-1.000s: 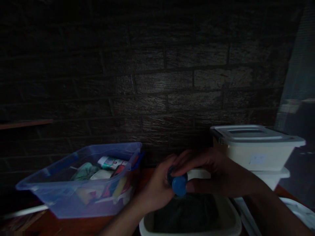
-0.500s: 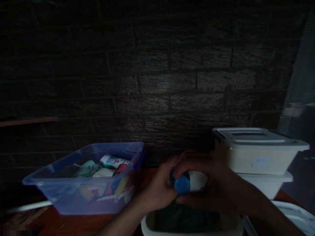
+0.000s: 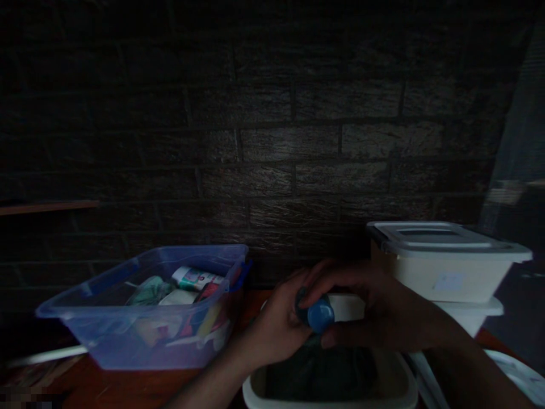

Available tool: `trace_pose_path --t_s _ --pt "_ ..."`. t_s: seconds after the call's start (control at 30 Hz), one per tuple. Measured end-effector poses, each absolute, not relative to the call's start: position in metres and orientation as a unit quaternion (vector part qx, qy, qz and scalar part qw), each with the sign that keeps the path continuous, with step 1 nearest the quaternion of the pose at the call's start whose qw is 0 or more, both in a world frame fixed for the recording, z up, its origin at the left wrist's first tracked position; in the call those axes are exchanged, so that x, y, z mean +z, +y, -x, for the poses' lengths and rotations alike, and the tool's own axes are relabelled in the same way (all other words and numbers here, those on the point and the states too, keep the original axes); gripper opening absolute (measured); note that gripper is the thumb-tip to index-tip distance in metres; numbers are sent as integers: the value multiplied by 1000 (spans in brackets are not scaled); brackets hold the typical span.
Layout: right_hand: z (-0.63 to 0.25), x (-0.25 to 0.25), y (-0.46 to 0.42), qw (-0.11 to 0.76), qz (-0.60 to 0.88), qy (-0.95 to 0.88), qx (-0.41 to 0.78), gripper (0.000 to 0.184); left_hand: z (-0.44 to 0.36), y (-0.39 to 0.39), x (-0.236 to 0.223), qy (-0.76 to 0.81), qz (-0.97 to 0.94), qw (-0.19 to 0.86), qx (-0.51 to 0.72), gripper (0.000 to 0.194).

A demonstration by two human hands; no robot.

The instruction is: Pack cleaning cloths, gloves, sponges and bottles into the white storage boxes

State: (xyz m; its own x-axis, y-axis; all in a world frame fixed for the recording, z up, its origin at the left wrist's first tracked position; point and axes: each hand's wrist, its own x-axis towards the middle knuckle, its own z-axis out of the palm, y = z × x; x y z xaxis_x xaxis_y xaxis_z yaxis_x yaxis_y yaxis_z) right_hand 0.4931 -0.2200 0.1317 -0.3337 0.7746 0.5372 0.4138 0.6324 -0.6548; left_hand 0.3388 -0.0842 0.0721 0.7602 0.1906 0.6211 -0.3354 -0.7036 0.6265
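My left hand [image 3: 279, 318] is closed around a small dark container with a round blue end [image 3: 321, 316], which looks like a bottle cap and faces me. Most of its body is hidden by my fingers. From the other side my right hand [image 3: 374, 307] reaches across, its index finger on top of the dark part and its thumb just below the blue end. Both hands are above a white tub [image 3: 251, 392] that holds dark, cloth-like contents [image 3: 319, 375].
On the left stands a translucent blue bin [image 3: 140, 346] with a white and green bottle or tube [image 3: 196, 278] and other items. Two white lidded boxes [image 3: 460, 278] are stacked at the right. A white lid [image 3: 515, 372] lies at the lower right. Behind is a dark brick wall [image 3: 272, 142].
The blue end has shifted slightly right and up between my hands. My right hand's thumb has moved a little to the right and up; my left hand has barely moved.
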Motion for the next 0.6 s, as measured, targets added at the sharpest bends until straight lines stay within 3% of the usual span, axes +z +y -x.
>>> trace_pose_path --t_s 0.1,0.6 --pt "-494 132 -222 443 382 -782 215 39 -337 -88 75 -34 -864 370 338 62" --pt "-495 127 -223 440 418 -766 212 45 -336 -92 81 -23 -870 380 312 33"
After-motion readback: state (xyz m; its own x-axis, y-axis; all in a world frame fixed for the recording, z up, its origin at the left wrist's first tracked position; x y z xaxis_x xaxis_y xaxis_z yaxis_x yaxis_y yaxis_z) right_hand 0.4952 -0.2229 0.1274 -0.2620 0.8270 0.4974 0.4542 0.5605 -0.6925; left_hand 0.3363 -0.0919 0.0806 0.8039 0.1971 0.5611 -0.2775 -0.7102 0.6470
